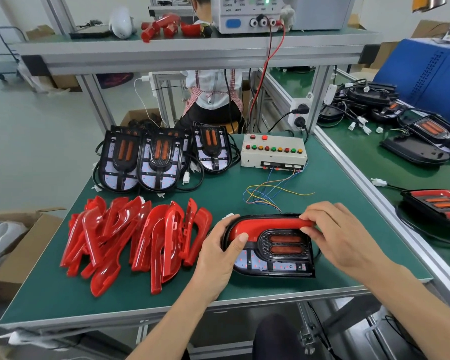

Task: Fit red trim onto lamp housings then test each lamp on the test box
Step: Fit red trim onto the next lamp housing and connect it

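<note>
- Left hand (220,252) gripped the lamp housing (273,258) at six o'clock on the table (335,266), thumb on the red trim (268,227).
- Right hand (340,235) pinched the trim's far edge.
- Loose trims (133,237) were heaped at nine o'clock.
- Test box (273,154) sat at twelve.

Glossy red plastic trim (268,226); matt green, seemingly rubbery bench mat (218,193).

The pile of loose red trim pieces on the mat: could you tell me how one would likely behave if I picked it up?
The red trim pieces look like thin, glossy moulded plastic, so one is probably light, fairly stiff and a little slippery. They lie overlapped, so lifting one may drag or shift its neighbours. The small tabs on their edges could be fragile.
</note>
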Demonstrator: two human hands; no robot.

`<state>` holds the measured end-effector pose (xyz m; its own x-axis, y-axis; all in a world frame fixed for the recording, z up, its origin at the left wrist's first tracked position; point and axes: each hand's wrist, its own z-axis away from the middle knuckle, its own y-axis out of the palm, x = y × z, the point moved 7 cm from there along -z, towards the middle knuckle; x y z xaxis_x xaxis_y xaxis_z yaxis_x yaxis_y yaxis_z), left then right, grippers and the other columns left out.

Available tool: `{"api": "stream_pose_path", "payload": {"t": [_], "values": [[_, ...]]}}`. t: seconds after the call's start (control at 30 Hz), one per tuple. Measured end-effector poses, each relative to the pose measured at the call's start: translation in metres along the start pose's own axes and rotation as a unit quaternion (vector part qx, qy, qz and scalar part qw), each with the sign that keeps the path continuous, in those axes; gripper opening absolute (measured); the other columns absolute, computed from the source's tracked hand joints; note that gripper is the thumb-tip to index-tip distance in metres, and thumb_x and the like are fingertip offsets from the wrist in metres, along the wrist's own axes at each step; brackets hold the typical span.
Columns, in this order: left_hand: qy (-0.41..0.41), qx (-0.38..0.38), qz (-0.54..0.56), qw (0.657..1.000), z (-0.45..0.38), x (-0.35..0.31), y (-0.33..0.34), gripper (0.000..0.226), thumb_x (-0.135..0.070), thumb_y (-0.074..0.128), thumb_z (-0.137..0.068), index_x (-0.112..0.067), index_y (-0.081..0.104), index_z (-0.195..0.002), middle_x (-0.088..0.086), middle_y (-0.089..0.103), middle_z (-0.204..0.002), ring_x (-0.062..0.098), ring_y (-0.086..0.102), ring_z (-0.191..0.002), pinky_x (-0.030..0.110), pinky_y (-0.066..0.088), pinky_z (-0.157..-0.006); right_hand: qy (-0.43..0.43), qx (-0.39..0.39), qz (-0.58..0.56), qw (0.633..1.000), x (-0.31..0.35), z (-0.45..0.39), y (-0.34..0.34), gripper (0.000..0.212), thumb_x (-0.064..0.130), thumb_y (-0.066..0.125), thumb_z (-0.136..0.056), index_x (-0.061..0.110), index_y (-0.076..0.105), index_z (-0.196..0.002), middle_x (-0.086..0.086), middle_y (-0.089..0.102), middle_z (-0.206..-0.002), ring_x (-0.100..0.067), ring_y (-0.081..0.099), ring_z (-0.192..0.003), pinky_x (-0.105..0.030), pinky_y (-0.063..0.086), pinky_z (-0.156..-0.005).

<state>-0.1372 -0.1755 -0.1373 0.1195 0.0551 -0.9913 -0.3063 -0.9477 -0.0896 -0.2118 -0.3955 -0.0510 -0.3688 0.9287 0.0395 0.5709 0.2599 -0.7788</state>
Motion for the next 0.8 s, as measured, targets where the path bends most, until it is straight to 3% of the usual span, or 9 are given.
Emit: {"api": "stream_pose_path", "payload": {"t": [0.1,0.23,0.33,0.4,0.5,0.7,0.8], "values": [[-0.005,0.000,0.010,1.000,0.001,0.001,0.000,0.050,-0.054,0.067,-0.085,-0.035,0.062,-0.131,-0.009,0.064,-0.136,0.008,0.057,-0.131,0.041,0.042,-0.116,-0.014,-0.011,0.015,1.000,0.005,-0.003,-0.005,0.031,0.024,0.052,-0.097,-0.001,0.070,-0.099,-0.011,0.069,-0.099,-0.022,0.057,-0.088,-0.035,0.046,-0.077],[-0.006,-0.007,0.021,1.000,0.001,0.001,-0.003,0.048,-0.048,0.070,-0.087,-0.031,0.063,-0.132,-0.009,0.066,-0.134,0.009,0.059,-0.128,0.039,0.044,-0.115,0.042,0.013,-0.001,0.999,0.007,0.007,0.002,0.014,0.015,0.069,-0.092,0.004,0.067,-0.101,-0.009,0.067,-0.100,-0.020,0.057,-0.079,-0.035,0.050,-0.077],[-0.018,0.004,0.025,1.000,-0.001,0.003,0.000,0.040,-0.039,0.069,-0.090,-0.033,0.064,-0.129,-0.008,0.067,-0.132,0.009,0.061,-0.126,0.038,0.045,-0.114,0.039,0.058,-0.001,0.998,0.000,0.003,0.004,0.025,0.041,0.057,-0.099,0.016,0.060,-0.104,0.000,0.066,-0.097,-0.007,0.037,-0.075,-0.023,0.031,-0.074],[-0.015,0.000,0.023,1.000,-0.001,0.002,0.000,0.043,-0.044,0.070,-0.088,-0.032,0.064,-0.129,-0.007,0.068,-0.132,0.010,0.061,-0.125,0.038,0.045,-0.113,0.007,0.078,0.021,0.997,0.000,-0.004,0.004,0.030,0.047,0.054,-0.097,0.018,0.063,-0.100,0.003,0.065,-0.093,-0.012,0.048,-0.075,-0.027,0.037,-0.073],[-0.010,-0.008,0.016,1.000,0.000,0.001,-0.001,0.049,-0.048,0.071,-0.086,-0.030,0.063,-0.131,-0.007,0.068,-0.131,0.009,0.062,-0.124,0.035,0.047,-0.112,-0.055,0.086,0.061,0.993,0.008,-0.016,0.006,0.028,0.039,0.052,-0.101,0.018,0.071,-0.100,0.002,0.064,-0.091,-0.022,0.063,-0.080,-0.037,0.047,-0.069],[-0.016,-0.022,0.008,1.000,0.000,0.001,0.000,0.044,-0.042,0.071,-0.087,-0.031,0.064,-0.129,-0.008,0.068,-0.131,0.007,0.061,-0.126,0.038,0.045,-0.114,-0.059,0.061,0.045,0.995,0.007,-0.015,0.005,0.026,0.026,0.054,-0.102,0.007,0.071,-0.100,-0.005,0.064,-0.093,-0.029,0.063,-0.081,-0.041,0.055,-0.074],[-0.015,-0.034,0.027,0.999,0.000,0.003,0.000,0.058,-0.039,0.073,-0.085,-0.017,0.062,-0.137,-0.004,0.068,-0.133,0.012,0.060,-0.128,0.042,0.044,-0.115,-0.040,0.039,0.047,0.997,0.001,-0.017,-0.005,0.029,0.026,0.051,-0.101,0.005,0.070,-0.101,-0.008,0.064,-0.094,-0.032,0.062,-0.081,-0.047,0.056,-0.074]]}}
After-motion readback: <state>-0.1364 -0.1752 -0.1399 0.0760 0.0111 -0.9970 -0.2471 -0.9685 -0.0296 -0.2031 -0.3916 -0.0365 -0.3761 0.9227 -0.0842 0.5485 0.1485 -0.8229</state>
